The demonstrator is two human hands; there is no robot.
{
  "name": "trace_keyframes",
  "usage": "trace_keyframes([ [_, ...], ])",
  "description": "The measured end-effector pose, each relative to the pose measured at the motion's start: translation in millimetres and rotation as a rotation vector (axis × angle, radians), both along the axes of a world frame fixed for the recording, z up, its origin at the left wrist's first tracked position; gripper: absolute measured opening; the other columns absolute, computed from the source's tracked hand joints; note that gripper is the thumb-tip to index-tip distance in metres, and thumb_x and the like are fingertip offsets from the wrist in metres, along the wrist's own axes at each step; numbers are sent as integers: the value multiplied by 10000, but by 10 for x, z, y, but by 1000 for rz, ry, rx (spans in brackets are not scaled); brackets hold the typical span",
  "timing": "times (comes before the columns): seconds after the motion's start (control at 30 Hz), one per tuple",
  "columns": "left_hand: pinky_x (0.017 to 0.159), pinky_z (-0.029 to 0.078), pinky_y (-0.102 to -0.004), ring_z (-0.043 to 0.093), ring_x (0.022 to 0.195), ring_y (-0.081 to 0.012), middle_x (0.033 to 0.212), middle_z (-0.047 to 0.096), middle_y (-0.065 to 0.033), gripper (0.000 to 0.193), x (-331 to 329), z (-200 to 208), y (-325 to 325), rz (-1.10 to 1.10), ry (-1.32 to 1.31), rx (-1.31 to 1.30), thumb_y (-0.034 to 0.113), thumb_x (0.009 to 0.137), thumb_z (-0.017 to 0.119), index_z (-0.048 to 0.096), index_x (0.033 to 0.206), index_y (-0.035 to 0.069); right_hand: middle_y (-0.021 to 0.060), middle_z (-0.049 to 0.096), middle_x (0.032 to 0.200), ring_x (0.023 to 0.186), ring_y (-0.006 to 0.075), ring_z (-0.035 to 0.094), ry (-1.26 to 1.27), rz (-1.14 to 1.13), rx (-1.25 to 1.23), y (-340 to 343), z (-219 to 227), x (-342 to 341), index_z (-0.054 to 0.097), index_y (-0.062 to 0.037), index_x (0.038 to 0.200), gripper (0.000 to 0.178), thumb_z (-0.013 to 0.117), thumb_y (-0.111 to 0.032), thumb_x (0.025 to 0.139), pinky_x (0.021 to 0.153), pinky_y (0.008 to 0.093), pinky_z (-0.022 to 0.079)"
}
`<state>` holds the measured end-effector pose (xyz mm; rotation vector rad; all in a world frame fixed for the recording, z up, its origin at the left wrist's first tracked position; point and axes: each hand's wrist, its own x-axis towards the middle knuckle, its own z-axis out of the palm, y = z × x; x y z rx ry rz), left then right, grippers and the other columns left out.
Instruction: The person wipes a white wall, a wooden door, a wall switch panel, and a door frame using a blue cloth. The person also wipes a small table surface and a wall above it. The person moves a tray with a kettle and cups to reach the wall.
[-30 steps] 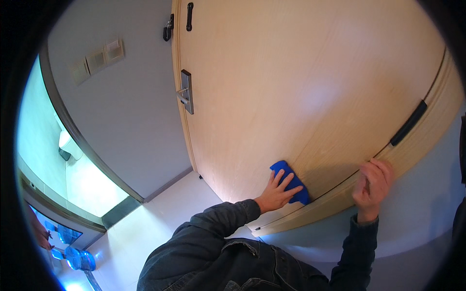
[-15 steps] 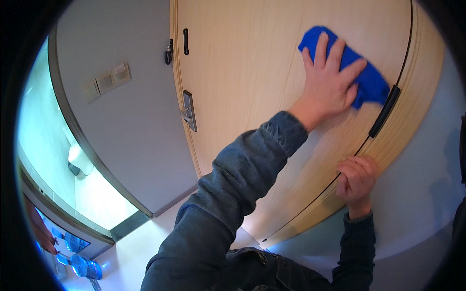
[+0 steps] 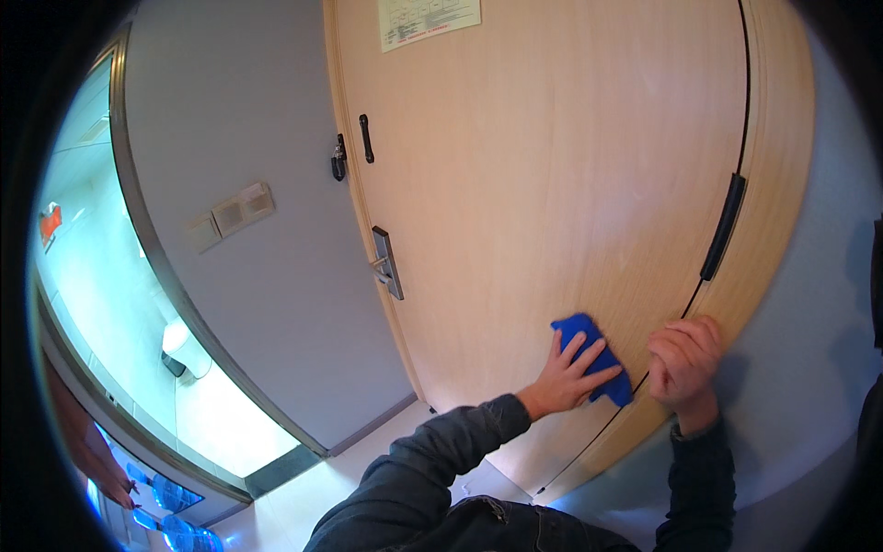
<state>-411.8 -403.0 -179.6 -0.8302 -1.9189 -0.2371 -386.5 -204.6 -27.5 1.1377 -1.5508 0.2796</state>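
Head view: from left, a brightly lit room, then a grey wall with switches and a lever handle on a pale wooden door. The left hand, fingers spread, presses a blue cloth to the door's near right part. The right hand is curled, contents hidden; a black hinge lies farther off. Half a second ago the cloth was farther away.

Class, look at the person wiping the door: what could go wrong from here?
1. The blue cloth, spread under the left hand, has a corner close to the dark gap at the hinge side of the door; it might snag there.
2. The right hand is curled near that gap, below the black hinge; fingers could get pinched if the door moved.
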Motion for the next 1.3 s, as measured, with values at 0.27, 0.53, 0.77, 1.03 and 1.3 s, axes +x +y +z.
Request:
trace_keyframes([
  [0.27,1045,162,-632,265,1317,-448,1443,296,-194,579,-297,1562,126,-238,187,74,241,704,668,529,1257,141,147,607,1092,1070,365,529,-110,36,-96,-334,241,237,567,-41,1023,304,577,-31,719,929,467,402],
  [0.53,1101,242,-459,255,1333,-435,1435,254,-275,680,-323,1725,-94,-701,-75,351,132,743,678,356,1324,-15,190,471,1334,1246,414,403,-35,-205,-99,-841,444,-132,489,10,1255,474,514,-310,906,1036,520,288],
  [0.77,1011,368,-419,398,1238,-382,1341,405,-217,676,-163,1110,-951,-452,-233,456,132,752,718,386,1333,38,150,464,1359,1282,375,375,140,-551,-57,-902,543,-296,544,-66,1230,392,548,-76,838,1052,507,274],
  [1.03,852,491,-384,585,1006,-328,1140,594,-150,509,180,581,-1793,-362,-346,509,121,768,703,508,1233,56,60,434,1405,1331,299,332,443,-717,-50,-1305,1527,-787,524,-129,1279,382,537,-203,905,1094,436,257],
  [1.3,759,499,-390,611,905,-319,1020,625,-162,457,598,492,-2923,-145,-505,524,135,774,683,522,1194,56,26,457,1380,1321,264,351,306,-617,74,-2674,1074,-1329,588,-128,1172,359,612,-117,815,1056,482,290],
])
